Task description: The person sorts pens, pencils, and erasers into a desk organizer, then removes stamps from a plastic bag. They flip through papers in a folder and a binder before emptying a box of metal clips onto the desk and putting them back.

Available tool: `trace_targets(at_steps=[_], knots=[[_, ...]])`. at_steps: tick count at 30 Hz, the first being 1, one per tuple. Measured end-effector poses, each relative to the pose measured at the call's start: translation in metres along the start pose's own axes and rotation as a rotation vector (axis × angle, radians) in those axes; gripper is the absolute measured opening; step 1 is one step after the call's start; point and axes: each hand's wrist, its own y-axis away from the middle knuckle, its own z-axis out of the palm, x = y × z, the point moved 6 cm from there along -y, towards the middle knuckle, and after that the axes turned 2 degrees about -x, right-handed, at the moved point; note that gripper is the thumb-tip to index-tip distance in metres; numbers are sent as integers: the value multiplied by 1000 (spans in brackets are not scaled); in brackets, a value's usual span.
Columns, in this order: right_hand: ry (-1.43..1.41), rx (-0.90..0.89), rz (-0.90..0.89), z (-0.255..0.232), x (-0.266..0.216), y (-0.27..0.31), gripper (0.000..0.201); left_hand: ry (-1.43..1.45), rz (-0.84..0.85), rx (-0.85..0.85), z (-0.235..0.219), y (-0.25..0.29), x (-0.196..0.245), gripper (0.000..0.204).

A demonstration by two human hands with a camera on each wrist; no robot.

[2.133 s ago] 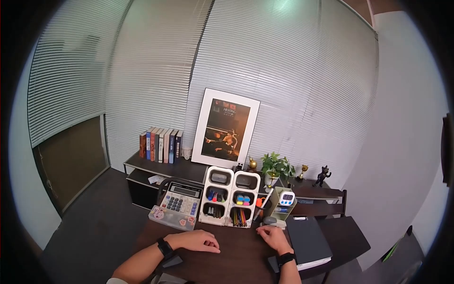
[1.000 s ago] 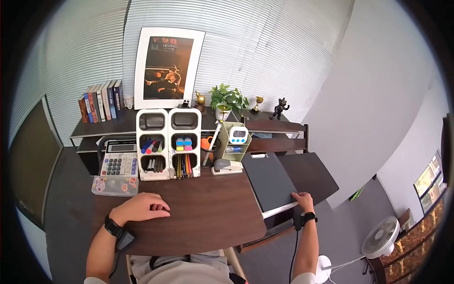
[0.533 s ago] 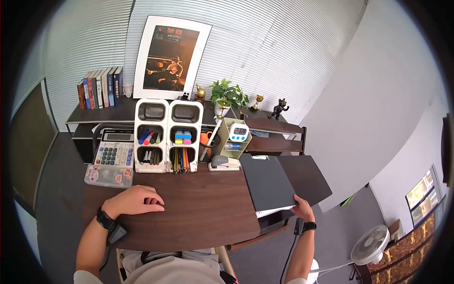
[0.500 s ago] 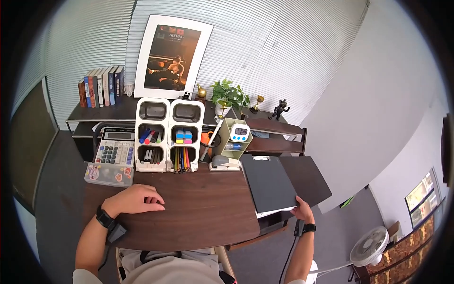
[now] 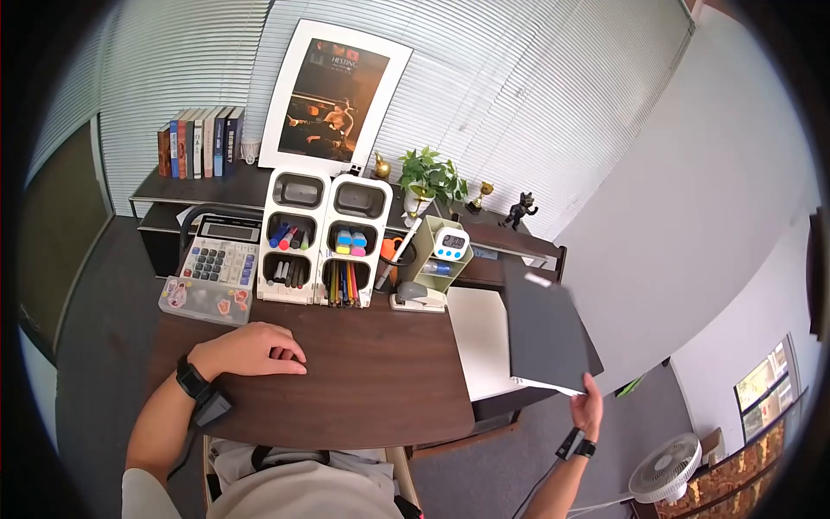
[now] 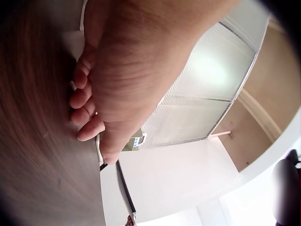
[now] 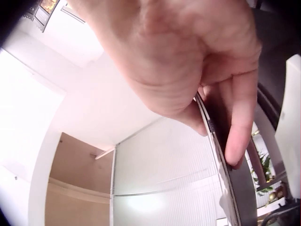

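My right hand [image 5: 590, 408] grips the lower right corner of a dark grey folder [image 5: 549, 337]. The folder is lifted and tilted, with white sheets showing under its near edge and a small pale piece near its top. In the right wrist view, the thumb lies on one side of the folder's thin edge [image 7: 225, 174] and the fingers on the other. Left of the folder, a flat white surface [image 5: 480, 337] is uncovered. My left hand [image 5: 251, 349] rests on the brown desk [image 5: 363, 381], its fingers loosely bent and holding nothing.
A calculator [image 5: 218, 258], a clear sticker box [image 5: 206, 298], white pen organizers [image 5: 318, 294], a stapler [image 5: 419, 298] and a green holder with a timer [image 5: 450, 243] line the desk's back. Behind stand books, a framed poster [image 5: 333, 104] and a plant [image 5: 430, 177]. A fan [image 5: 666, 467] stands right.
My right hand has moved from beside the stapler to the folder's corner, then lifted the folder and carried it right, baring the white surface beneath. The left hand stays on the desk.
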Motion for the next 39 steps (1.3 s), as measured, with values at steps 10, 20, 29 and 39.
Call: trace_targets(at_steps=[10,20,29,39], knots=[[-28,-441,-272,113,-49,112,44,-134,-41,-30,-13,18,36,44],[169,-1068,369,213,79,227,58,852,64,94,49,143,105,99],[396,-1496,285,262,126,280,41,703,-235,203,82,170,65,46],[530,-1546,581,253,158,276,38,1000,-464,261,116,171,33,52]])
